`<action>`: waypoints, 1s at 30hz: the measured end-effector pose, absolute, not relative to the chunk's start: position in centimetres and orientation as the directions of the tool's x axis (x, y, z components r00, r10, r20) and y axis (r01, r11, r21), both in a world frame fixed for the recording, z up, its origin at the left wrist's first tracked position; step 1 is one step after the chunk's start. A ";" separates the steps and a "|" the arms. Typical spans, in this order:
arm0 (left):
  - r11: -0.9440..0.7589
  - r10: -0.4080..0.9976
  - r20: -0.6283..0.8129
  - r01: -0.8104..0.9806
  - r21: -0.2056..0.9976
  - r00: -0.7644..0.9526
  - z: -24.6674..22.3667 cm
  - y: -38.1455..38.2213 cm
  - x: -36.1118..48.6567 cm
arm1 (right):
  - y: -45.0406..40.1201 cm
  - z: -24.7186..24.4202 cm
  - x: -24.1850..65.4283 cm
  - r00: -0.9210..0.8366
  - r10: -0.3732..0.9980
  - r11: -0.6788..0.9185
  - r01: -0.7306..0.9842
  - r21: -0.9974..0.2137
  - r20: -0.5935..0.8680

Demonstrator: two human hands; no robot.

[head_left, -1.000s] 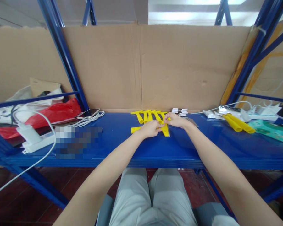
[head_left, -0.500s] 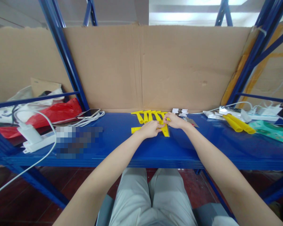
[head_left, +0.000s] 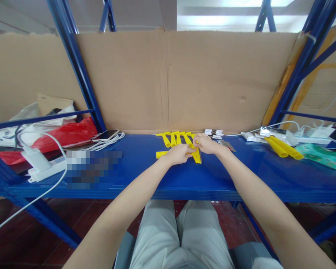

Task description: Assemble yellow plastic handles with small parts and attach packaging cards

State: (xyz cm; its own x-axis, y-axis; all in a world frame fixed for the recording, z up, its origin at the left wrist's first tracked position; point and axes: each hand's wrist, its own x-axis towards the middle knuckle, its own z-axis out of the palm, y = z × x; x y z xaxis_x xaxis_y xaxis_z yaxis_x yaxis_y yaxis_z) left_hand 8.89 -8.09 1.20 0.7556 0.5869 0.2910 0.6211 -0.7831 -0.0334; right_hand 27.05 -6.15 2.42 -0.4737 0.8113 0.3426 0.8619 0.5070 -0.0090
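A yellow T-shaped scraper lies sideways on the blue shelf, its round handle sticking out to the left. A thin strip edges the right side of its head. My left hand is closed around the scraper where handle and head join, covering that part. With fingers bent and pinched, my right hand works at the far end of the head, and the two hands nearly meet. Whatever small part lies under the right fingertips is hidden. Just behind my hands, several similar yellow scrapers stand in a row along the cardboard.
Small white-and-black packs sit behind my right hand, near a flat greyish piece. Two yellow handles and a green packet lie at right. At left are a phone, white cables, a power strip and a red bag.
My right hand has shifted very slightly left and its fingers have curled down over the end of the scraper head. My left hand keeps its hold in the same place.
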 end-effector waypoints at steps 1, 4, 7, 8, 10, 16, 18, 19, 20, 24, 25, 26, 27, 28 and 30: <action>-0.786 0.582 0.296 0.617 -0.035 0.758 1.2 -8.1 8.9 | -6.3 2.5 27.0 -0.475 0.814 0.505 0.863 -0.004 0.334; -0.792 0.575 0.293 0.610 -0.039 0.764 1.1 -8.1 8.9 | -6.7 2.8 26.9 -0.486 0.815 0.506 0.862 0.021 0.315; -0.796 0.570 0.282 0.603 -0.040 0.772 1.1 -8.1 8.9 | -6.9 2.9 27.0 -0.503 0.809 0.513 0.857 0.050 0.305; -0.798 0.568 0.281 0.601 -0.040 0.774 1.1 -8.1 8.9 | -6.9 2.8 27.0 -0.509 0.805 0.518 0.853 0.058 0.305; -0.803 0.563 0.278 0.595 -0.041 0.778 1.2 -8.1 8.9 | -6.8 2.8 27.1 -0.517 0.797 0.525 0.849 0.066 0.311; -0.802 0.555 0.288 0.594 -0.063 0.780 1.0 -8.0 8.8 | -6.2 2.4 27.5 -0.479 0.796 0.520 0.854 -0.012 0.369; -0.805 0.549 0.294 0.589 -0.066 0.783 0.9 -8.0 8.9 | -5.8 2.2 27.8 -0.461 0.790 0.532 0.843 -0.077 0.404; -0.805 0.548 0.297 0.589 -0.066 0.782 0.9 -8.0 8.9 | -5.5 2.1 27.9 -0.448 0.786 0.539 0.834 -0.118 0.426; -0.803 0.550 0.301 0.592 -0.066 0.779 0.9 -7.9 8.9 | -5.3 2.1 28.1 -0.430 0.780 0.548 0.821 -0.162 0.455; -0.771 0.585 0.309 0.633 -0.076 0.750 1.0 -7.8 8.9 | -4.6 2.1 28.7 -0.258 0.787 0.535 0.738 -0.411 0.560; -0.759 0.599 0.310 0.647 -0.076 0.739 1.1 -7.8 8.9 | -4.6 2.2 28.9 -0.199 0.814 0.506 0.704 -0.499 0.546; -0.748 0.610 0.312 0.659 -0.075 0.728 1.2 -7.8 8.8 | -4.7 2.2 29.0 -0.152 0.855 0.462 0.660 -0.593 0.497; -0.739 0.620 0.317 0.670 -0.071 0.718 1.2 -7.7 8.8 | -4.9 2.2 29.0 -0.133 0.900 0.405 0.606 -0.685 0.415; -0.732 0.627 0.323 0.678 -0.068 0.709 1.3 -7.7 8.7 | -5.1 2.2 29.1 -0.151 0.938 0.341 0.547 -0.764 0.311; -0.724 0.634 0.335 0.687 -0.061 0.697 1.5 -7.6 8.6 | -5.5 2.2 29.1 -0.277 0.956 0.216 0.432 -0.876 0.099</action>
